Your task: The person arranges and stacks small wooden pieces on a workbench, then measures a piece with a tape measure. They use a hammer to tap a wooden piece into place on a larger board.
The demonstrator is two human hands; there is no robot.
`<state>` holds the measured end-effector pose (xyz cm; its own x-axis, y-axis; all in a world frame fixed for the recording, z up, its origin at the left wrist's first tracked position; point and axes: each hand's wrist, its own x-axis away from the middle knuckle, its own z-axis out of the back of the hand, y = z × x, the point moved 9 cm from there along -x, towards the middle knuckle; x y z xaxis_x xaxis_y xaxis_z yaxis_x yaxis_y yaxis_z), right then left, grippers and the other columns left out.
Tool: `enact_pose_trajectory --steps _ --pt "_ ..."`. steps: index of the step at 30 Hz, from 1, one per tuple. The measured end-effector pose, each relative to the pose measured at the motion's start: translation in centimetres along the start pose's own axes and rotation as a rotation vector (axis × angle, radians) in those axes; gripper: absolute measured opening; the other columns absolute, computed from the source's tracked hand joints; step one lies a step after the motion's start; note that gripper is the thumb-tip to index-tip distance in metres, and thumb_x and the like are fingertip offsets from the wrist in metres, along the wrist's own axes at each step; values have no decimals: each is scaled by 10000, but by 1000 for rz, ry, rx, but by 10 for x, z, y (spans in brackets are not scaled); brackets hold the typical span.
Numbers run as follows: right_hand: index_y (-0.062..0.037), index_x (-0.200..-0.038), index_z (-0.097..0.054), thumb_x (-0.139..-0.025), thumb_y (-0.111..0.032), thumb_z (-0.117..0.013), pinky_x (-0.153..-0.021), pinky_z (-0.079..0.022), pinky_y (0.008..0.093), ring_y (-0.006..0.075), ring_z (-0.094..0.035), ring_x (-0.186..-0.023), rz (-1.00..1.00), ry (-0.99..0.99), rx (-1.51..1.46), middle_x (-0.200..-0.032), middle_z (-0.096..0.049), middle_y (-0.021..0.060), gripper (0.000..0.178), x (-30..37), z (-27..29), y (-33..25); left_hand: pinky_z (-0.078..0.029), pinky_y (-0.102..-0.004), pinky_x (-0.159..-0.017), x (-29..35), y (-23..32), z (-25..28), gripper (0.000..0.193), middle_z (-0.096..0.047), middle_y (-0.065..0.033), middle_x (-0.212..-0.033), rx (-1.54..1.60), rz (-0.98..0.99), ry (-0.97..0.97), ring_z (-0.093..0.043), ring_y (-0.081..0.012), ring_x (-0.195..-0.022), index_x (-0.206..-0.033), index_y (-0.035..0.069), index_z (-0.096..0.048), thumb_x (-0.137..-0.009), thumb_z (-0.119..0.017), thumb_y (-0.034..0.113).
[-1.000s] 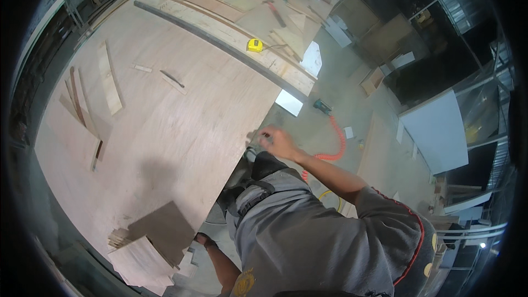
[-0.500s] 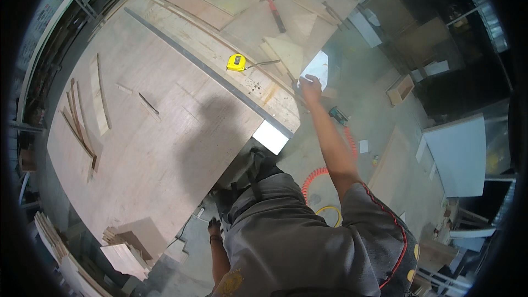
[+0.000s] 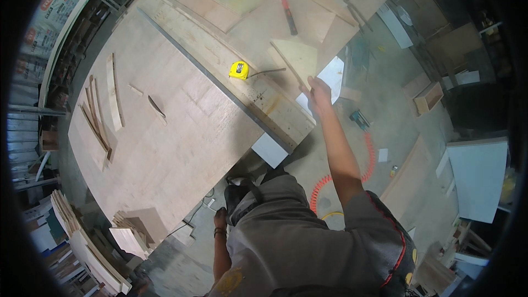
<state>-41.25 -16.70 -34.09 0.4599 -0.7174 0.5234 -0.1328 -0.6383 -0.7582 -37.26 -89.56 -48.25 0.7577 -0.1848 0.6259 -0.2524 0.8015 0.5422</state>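
The pale board (image 3: pixel 297 56), a small wooden piece with a thick brownish edge along its left side, lies at the right-hand border of the desk (image 3: pixel 165 165), beyond a long plank (image 3: pixel 286 119). The right hand (image 3: pixel 320 96) reaches out at the end of a stretched arm, its fingers and thumb closed narrowly around the near corner of this piece; whether the board is lifted at all, I cannot tell. Just under that hand and to its right, a white sheet (image 3: pixel 333 78) juts past the border. Left of the board, a yellow tape measure (image 3: pixel 238 70) sits on the plank, and a red-and-black hammer (image 3: pixel 286 14) lies farther off. A dark bar (image 3: pixel 269 131) runs along the plank's left side, with a white piece (image 3: pixel 269 150) at its near end. Across the broad wooden surface to the left lie a dark slim tool (image 3: pixel 156 105) and several thin strips (image 3: pixel 94 115). The left hand (image 3: pixel 220 218) hangs low beside the person's thigh; its grip cannot be made out. On the floor at right, a green tool (image 3: pixel 359 120) lies joined to a red coiled hose (image 3: pixel 370 157).
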Motion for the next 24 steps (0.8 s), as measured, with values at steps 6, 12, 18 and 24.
enact_pose_trajectory --steps 6,12,18,24 --pt "111 -1337 -498 -995 -184 -670 -948 -592 363 122 -629 -946 183 -104 39 -1089 -660 84 483 64 -22 -52 -506 -419 -892 11 0 -17 417 -719 -225 -1133 94 132 -17 -680 -355 -1064 -1197 54 -706 -1025 -534 393" --pt "59 -1355 -568 -981 -154 -679 -942 -506 272 141 -634 -1112 256 -287 210 -1248 -677 103 444 112 -59 -91 -522 -451 -917 -4 -10 -24 398 -695 -223 -1192 -155 -135 -26 -659 -408 -1101 -1175 84 -716 -1019 -520 393" --pt "67 -1372 -563 -958 -159 -691 -984 -467 278 135 -604 -1141 296 -448 334 -1257 -668 99 488 151 -114 -95 -532 -431 -944 8 0 -29 370 -702 -200 -1186 -290 -157 21 -674 -368 -1084 -1198 80 -703 -1011 -537 352" --pt "69 -1344 -578 -938 -249 -728 -965 -461 279 130 -590 -1089 222 -633 542 -1176 -662 65 537 199 -159 -42 -498 -350 -997 52 42 -2 462 -715 -152 -1191 274 188 111 -662 -230 -1129 -1288 20 -661 -1016 -591 388"
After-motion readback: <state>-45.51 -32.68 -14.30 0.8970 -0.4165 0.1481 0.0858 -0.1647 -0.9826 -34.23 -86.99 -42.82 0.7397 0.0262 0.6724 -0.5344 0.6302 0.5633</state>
